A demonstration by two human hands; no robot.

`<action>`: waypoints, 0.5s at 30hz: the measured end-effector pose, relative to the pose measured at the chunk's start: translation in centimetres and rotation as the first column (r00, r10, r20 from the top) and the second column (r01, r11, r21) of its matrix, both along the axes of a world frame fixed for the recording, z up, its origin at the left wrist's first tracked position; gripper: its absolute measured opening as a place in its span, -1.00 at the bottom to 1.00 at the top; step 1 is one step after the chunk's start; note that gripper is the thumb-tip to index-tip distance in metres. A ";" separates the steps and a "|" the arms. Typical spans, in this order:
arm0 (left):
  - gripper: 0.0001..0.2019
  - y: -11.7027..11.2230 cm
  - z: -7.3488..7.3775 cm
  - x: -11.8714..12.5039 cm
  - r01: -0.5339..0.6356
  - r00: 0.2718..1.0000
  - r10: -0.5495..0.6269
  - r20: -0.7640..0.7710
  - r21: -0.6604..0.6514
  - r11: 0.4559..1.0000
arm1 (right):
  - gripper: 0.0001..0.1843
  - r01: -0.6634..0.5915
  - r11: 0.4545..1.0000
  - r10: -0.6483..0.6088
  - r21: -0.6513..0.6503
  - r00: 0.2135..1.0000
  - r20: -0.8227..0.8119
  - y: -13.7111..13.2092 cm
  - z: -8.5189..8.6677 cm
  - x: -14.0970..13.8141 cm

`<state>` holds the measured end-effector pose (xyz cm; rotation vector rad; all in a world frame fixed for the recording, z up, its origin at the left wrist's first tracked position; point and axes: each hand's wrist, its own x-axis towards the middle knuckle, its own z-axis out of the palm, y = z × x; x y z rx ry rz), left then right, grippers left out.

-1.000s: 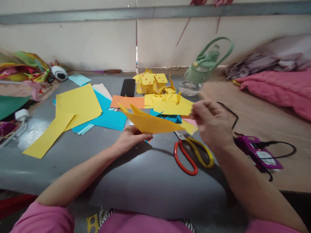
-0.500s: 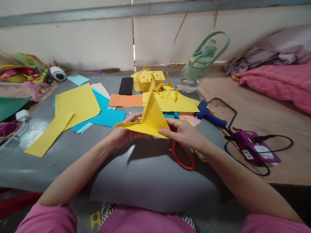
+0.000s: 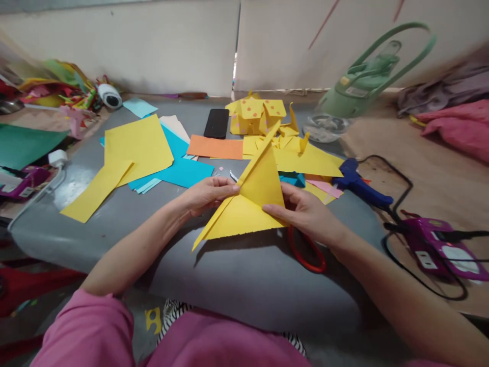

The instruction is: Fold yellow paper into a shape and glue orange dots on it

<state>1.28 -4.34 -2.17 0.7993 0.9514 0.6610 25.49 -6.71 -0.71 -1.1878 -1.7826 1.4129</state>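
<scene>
A folded piece of yellow paper (image 3: 246,216) is held above the grey table, creased across the middle with one pointed half standing up and the other spread toward me. My left hand (image 3: 210,194) pinches its left edge at the crease, thumb on top. On the right side, my right hand (image 3: 303,209) grips the paper with the thumb over its face and the fingers behind, partly hidden. Just below my right hand lie scissors with a red handle (image 3: 307,252); their blades are out of sight. Behind the paper sit several yellow paper pieces (image 3: 313,159).
Yellow sheets (image 3: 137,145) and blue sheets (image 3: 185,173) lie at left, near an orange strip (image 3: 216,147) and a black phone (image 3: 216,123). A dotted yellow paper model (image 3: 255,114) and green bottle (image 3: 349,92) stand behind. At right are a blue glue gun (image 3: 362,186) and purple power strip (image 3: 439,244).
The yellow paper has turned and tilted, so its lower half now faces me. My left hand has moved from beneath it to its left edge. The whole view has shifted left.
</scene>
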 end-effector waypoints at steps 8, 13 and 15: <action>-0.66 0.4 0.8 -0.9 0.047 0.996 -0.043 -0.076 0.052 0.998 | -0.31 -0.156 0.929 0.123 -0.336 0.985 -0.119 -0.1 -0.7 -0.5; -0.71 1.1 1.0 -2.0 0.175 0.959 -0.144 -0.245 0.111 0.978 | -0.55 -0.191 0.977 0.214 -0.096 0.891 0.400 -0.2 2.1 1.3; -0.72 1.3 1.1 -2.2 0.172 0.949 -0.134 -0.285 0.112 0.979 | -0.60 -0.193 0.976 0.065 0.104 0.707 0.704 -1.0 2.8 2.5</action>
